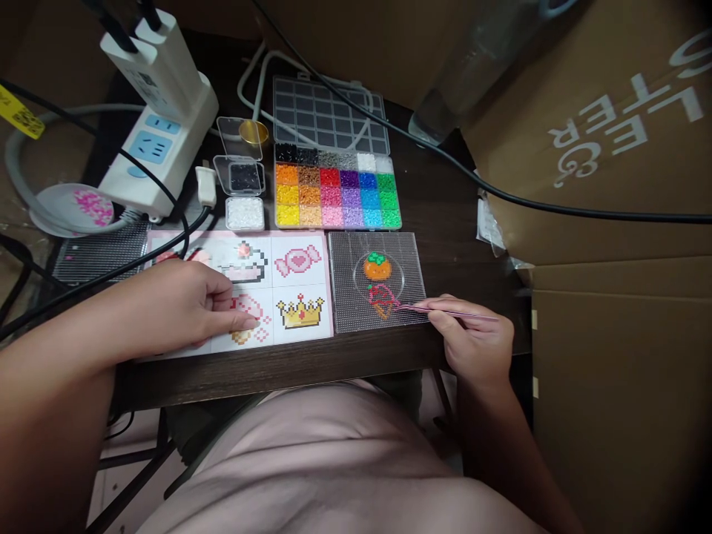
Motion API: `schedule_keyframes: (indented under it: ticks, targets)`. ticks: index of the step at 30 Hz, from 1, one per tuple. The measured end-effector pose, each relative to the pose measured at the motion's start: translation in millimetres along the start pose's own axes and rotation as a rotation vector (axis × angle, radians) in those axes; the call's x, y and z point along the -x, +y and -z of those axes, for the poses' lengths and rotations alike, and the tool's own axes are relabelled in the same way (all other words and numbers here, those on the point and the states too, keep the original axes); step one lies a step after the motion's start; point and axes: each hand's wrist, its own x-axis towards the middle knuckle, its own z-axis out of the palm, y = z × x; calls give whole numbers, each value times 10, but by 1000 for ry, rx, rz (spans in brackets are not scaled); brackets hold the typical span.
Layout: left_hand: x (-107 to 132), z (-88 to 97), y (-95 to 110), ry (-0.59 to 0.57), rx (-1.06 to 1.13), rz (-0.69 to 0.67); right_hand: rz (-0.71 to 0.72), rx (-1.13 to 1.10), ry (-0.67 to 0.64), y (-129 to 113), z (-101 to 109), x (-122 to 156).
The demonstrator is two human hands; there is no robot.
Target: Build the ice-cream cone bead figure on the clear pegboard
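Observation:
My right hand pinches thin pink tweezers, whose tip reaches left to a red and orange bead figure on a clear pegboard. An orange bead fruit with a green top sits above that figure on the board. My left hand rests on a pink pattern sheet, index finger stretched out and pointing at a pink and orange picture, beside a yellow crown picture.
A compartment box of coloured beads lies behind the pegboard with its clear lid open. Small boxes of black and white beads, a power strip, cables, a second pegboard and cardboard boxes surround the dark table.

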Motion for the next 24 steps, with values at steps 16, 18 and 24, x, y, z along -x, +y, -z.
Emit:
schedule_keyframes:
  ticks: [16,18,24]
  targets:
    - [49,57,108,-79,-88,114,-111,-320,156,113,17,-49]
    - [50,58,115,-67,-90,111,-132,-396,148,115,35,-75]
    - [60,62,103,-60,-48,104,-169,-505,53,140,115,-120]
